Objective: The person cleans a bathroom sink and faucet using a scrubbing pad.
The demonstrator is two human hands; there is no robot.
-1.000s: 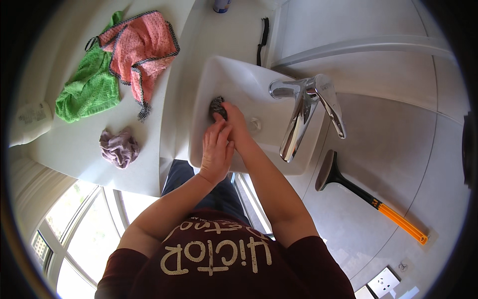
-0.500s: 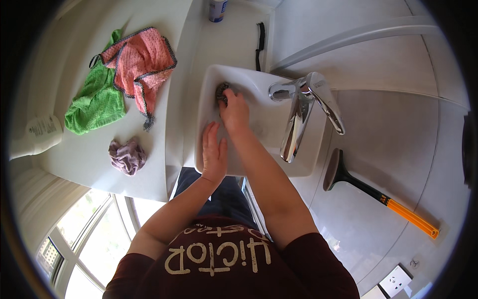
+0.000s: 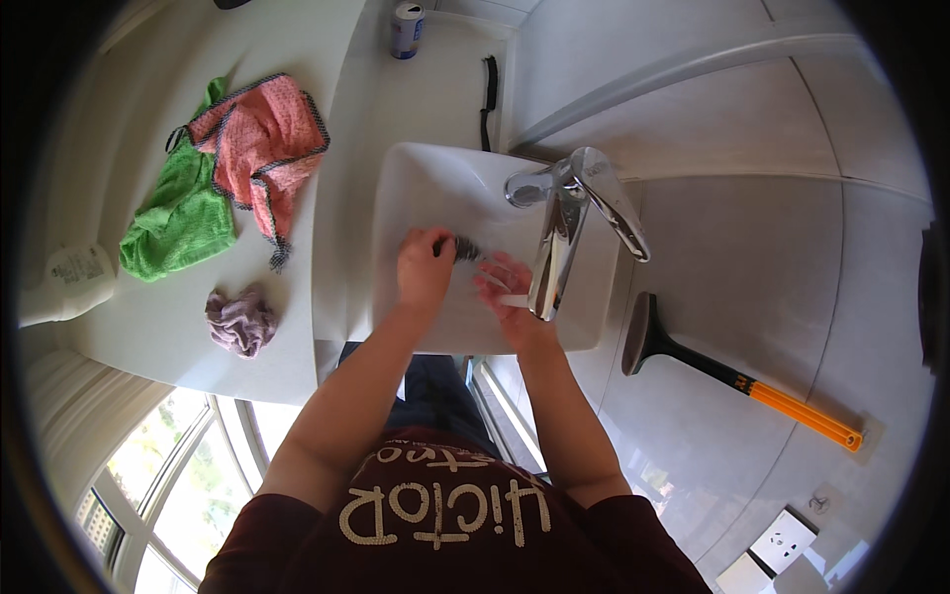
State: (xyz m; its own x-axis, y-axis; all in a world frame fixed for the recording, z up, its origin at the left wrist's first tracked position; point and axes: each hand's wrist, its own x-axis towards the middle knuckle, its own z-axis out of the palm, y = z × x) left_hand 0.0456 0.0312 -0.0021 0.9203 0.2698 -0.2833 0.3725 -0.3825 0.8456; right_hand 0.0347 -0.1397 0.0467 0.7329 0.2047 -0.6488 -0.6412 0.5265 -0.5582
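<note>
My left hand point(image 3: 424, 269) is closed over the left end of a dark, steel-wool-like scourer point(image 3: 457, 247) above the white sink point(image 3: 394, 188). To its right, my right hand point(image 3: 507, 287) is turned palm up with fingers spread, holding nothing I can make out. It lies beneath the spout of the chrome tap point(image 3: 559, 238), and a whitish streak that looks like running water crosses the palm. The scourer's right end comes close to the right fingertips; whether they touch I cannot tell.
On the left counter lie a pink cloth point(image 3: 259, 139), a green cloth point(image 3: 183, 213), a crumpled mauve rag point(image 3: 240, 322) and a white bottle point(image 3: 74, 282). Behind the sink are a can point(image 3: 407, 32) and a black brush point(image 3: 489, 99). A squeegee with an orange handle point(image 3: 802, 416) is at right.
The scourer has passed from my right hand to my left and moved off the sink's far left corner. My right hand has come back under the tap and turned palm up.
</note>
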